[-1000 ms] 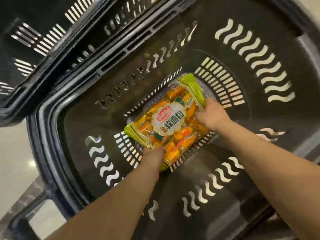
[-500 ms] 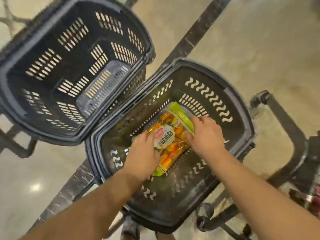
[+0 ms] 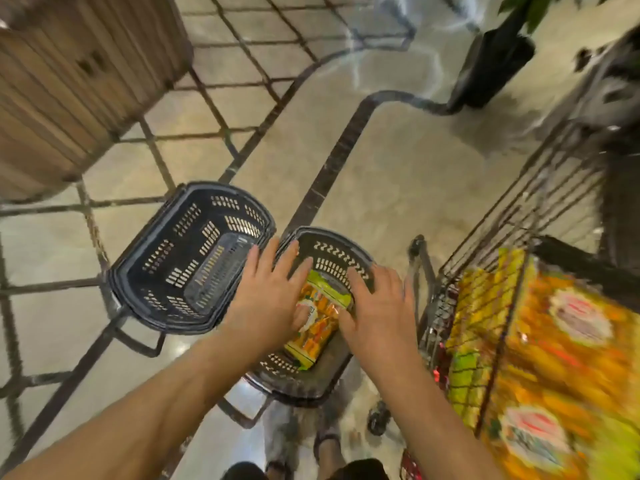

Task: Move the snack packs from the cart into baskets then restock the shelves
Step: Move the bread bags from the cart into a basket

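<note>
One orange and green snack pack (image 3: 317, 318) lies on the bottom of the right black basket (image 3: 341, 252) on the floor. My left hand (image 3: 268, 299) and my right hand (image 3: 377, 308) hover above that basket with fingers spread, holding nothing and hiding part of the pack. A second black basket (image 3: 162, 268) stands empty just to the left, touching the first. On the right, the wire cart (image 3: 512, 244) holds several more orange and green snack packs (image 3: 561, 362), blurred by motion.
The baskets sit on a tiled floor with dark grid lines (image 3: 398, 174). A wooden slatted fixture (image 3: 72, 77) rises at the upper left. A dark planter with a green plant (image 3: 491, 67) stands at the upper right. My feet (image 3: 325, 445) are below the right basket.
Both hands let go of the snack pack and rose out of the right basket. My head lifted too, so both baskets, the floor and the cart came into view.
</note>
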{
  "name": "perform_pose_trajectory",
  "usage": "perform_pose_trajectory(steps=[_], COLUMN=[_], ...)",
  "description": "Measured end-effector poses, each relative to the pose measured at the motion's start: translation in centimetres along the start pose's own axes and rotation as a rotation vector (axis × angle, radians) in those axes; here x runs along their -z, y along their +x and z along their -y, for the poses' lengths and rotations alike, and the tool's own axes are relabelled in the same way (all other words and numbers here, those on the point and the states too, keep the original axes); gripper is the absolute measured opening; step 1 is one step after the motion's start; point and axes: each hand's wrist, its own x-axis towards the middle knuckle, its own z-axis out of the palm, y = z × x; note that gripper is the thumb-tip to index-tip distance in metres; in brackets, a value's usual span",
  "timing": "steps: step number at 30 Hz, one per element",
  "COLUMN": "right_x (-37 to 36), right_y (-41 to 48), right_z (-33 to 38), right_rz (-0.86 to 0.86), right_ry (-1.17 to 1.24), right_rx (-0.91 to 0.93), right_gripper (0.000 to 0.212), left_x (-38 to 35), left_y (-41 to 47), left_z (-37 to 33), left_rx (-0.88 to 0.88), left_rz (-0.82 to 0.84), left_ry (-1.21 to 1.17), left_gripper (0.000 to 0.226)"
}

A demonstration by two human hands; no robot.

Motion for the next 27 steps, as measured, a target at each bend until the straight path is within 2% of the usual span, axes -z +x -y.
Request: perform_pose_trajectory(steps=[5,12,19,24,27], right_x=[5.6,9.4,8.7,6.8,5.5], right_y=[-6.7,-15.4,-25.8,-30.7,-33.0], right_z=[-2.3,-7.7,-15.7,-22.5,-27.4], right_rz=[-0.100,-0.247,-0.184,-0.134,-0.140], right_ry=[0.033,0.039,0.067,0.088,0.118], right_rx=[-0.159,-0.372,-0.559,-0.600,-0.578], right_gripper=[0.073,0.067,0.067,0.068,0.067], left_x=[6.0,8.7,7.4,5.6,3.9], left_y=[-3.5,-5.8,-8.5,-9.7,-9.7], left_z=[-5.4,-14.8,-24.1,-31.0,-35.7], left_rx=[-0.127,-0.426,-0.614,-0.618,-0.543], left_rz=[-0.088,-0.142,-0.100,-0.018,0.029], left_ry=[-0.055,-0.028,0.024,0.119,0.099], left_gripper=[0.078,0.076,0.078,0.079,0.076])
